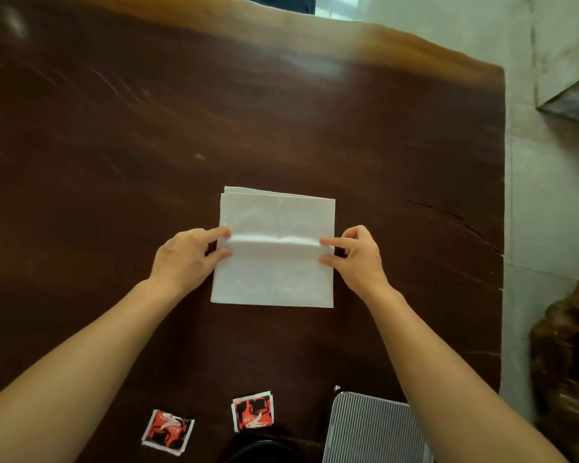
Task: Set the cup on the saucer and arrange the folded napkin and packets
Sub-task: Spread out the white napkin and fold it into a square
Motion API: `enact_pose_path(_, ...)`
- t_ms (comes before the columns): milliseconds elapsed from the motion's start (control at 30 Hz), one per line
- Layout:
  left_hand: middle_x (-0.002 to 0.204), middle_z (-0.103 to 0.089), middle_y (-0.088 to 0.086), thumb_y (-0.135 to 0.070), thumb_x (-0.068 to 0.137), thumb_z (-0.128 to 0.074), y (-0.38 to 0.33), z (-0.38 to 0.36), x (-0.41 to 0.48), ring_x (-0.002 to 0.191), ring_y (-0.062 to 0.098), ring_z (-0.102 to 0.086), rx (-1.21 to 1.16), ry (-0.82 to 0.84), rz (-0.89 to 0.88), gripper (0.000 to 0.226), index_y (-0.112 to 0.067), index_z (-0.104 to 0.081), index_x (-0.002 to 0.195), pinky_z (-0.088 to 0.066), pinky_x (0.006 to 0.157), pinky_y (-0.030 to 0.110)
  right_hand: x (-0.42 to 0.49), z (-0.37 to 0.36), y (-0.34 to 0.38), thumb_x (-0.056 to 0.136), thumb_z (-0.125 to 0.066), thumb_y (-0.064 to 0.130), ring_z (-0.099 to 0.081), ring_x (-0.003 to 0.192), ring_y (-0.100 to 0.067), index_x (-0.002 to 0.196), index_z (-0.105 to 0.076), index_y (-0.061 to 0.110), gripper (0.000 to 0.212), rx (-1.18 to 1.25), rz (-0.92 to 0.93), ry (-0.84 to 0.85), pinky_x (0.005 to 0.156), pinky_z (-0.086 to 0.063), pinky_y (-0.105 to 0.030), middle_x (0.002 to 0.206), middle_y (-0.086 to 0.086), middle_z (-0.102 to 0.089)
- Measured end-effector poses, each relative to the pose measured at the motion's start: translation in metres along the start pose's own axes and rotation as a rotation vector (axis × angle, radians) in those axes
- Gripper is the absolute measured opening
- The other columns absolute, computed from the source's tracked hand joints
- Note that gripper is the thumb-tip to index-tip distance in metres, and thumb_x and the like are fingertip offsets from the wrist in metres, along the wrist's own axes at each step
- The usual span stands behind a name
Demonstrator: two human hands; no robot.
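A white paper napkin lies flat on the dark wooden table, with a raised crease across its middle. My left hand pinches the napkin's left edge at the crease between thumb and forefinger. My right hand pinches the right edge at the same crease. Two red, black and white packets lie near the front edge: one packet at the left, the other packet a little to its right. A dark round rim shows at the bottom edge; whether it is the cup or saucer I cannot tell.
A grey ribbed object sits at the front right, partly under my right forearm. The table's right edge drops to a pale tiled floor. A carved brown wooden piece stands on the floor at the right.
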State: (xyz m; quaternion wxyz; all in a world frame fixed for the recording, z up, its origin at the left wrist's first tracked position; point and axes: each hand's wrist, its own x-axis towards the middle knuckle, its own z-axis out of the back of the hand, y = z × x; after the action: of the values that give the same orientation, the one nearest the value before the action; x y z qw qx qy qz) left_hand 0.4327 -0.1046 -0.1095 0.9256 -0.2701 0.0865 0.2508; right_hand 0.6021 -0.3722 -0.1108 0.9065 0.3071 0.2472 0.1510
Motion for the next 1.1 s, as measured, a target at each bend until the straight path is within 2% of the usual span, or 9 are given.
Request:
enact_pose_path(167,0.099,-0.067,-0.004,-0.052,0.088,-0.066,0.008,0.004,-0.001,0.094,0.019,-0.067,0.057,0.080,-0.013,0.049,-0.044,-0.052,0.134,-0.059,0.072,0.039,0.000,0.006,0.000,0.071,-0.091,0.020,-0.047,0.084,-0.007,0.122,-0.073,0.027,0.055,-0.063,-0.041,0.073,0.070,-0.042,-0.012,0.094,0.013,-0.040)
enact_pose_path(367,0.096,-0.073,-0.003,-0.039,0.091,-0.069,-0.006,0.012,0.009,0.092,0.025,-0.069,-0.003,0.019,-0.004,0.024,-0.026,-0.076,0.109,-0.053,0.072,0.037,-0.007,0.004,0.010,0.083,-0.082,0.016,-0.056,0.078,-0.012,0.102,-0.080,0.012,0.019,-0.084,0.034,-0.053,0.078,-0.059,-0.035,0.086,0.004,-0.055)
enact_pose_path(500,0.082,-0.048,-0.012,-0.019,0.088,-0.075,-0.014,0.038,0.008,0.067,0.011,-0.050,-0.155,-0.254,-0.252,0.010,-0.013,-0.072,0.095,-0.038,0.062,0.018,-0.013,0.026,0.025,0.081,-0.083,0.010,-0.055,0.071,-0.003,0.095,-0.080,0.008,0.014,-0.001,0.256,-0.286,0.065,-0.046,-0.009,0.081,0.010,-0.053)
enact_pose_path(633,0.109,-0.059,-0.001,-0.023,0.092,-0.068,-0.017,0.054,-0.009,0.104,0.011,-0.054,-0.224,-0.421,-0.362,0.012,-0.013,-0.067,0.097,-0.044,0.085,0.012,-0.016,0.053,0.044,0.087,-0.077,0.016,-0.064,0.090,-0.004,0.092,-0.075,0.020,0.007,0.172,0.358,-0.262,0.074,-0.052,-0.012,0.101,0.007,-0.062)
enact_pose_path(733,0.090,-0.066,-0.024,-0.038,0.097,-0.061,-0.022,0.056,-0.011,0.088,-0.003,-0.062,-0.635,-0.260,-0.039,0.010,-0.031,-0.062,0.090,-0.048,0.067,0.007,-0.008,0.060,0.053,0.099,-0.061,0.030,-0.070,0.094,-0.006,0.091,-0.066,0.026,0.011,0.396,0.138,-0.138,0.080,-0.057,-0.025,0.094,0.011,-0.073)
enact_pose_path(800,0.085,-0.069,-0.011,-0.039,0.099,-0.057,-0.023,0.046,-0.005,0.080,0.007,-0.066,-0.878,-0.148,0.242,0.016,-0.028,-0.060,0.088,-0.054,0.059,0.020,0.000,0.050,0.053,0.104,-0.052,0.032,-0.076,0.086,-0.010,0.094,-0.060,0.023,0.016,0.514,-0.063,-0.101,0.080,-0.061,-0.034,0.089,0.004,-0.077)
enact_pose_path(900,0.109,-0.069,0.014,-0.038,0.101,-0.054,-0.021,0.031,0.001,0.097,0.028,-0.069,-0.927,-0.043,0.635,0.023,-0.016,-0.060,0.106,-0.059,0.078,0.046,0.006,0.023,0.050,0.104,-0.049,0.035,-0.074,0.089,-0.017,0.107,-0.057,0.025,0.014,0.474,-0.290,-0.018,0.088,-0.060,-0.046,0.105,-0.003,-0.074)
enact_pose_path(1000,0.116,-0.067,0.012,-0.035,0.099,-0.059,-0.017,0.025,0.001,0.103,0.027,-0.068,-1.075,-0.002,0.797,0.028,-0.015,-0.059,0.119,-0.060,0.083,0.048,0.004,0.001,0.043,0.099,-0.057,0.040,-0.067,0.100,-0.015,0.130,-0.055,0.023,0.036,0.308,-0.345,-0.005,0.092,-0.059,-0.044,0.116,0.003,-0.068)
enact_pose_path(1100,0.113,-0.067,0.010,-0.026,0.096,-0.066,-0.014,0.025,-0.001,0.102,0.028,-0.068,-1.114,0.022,0.823,0.015,-0.018,-0.062,0.108,-0.059,0.077,0.048,0.000,-0.015,0.044,0.095,-0.065,0.038,-0.061,0.090,-0.007,0.139,-0.052,0.021,0.049,0.240,-0.326,0.000,0.070,-0.054,-0.024,0.095,0.018,-0.060)
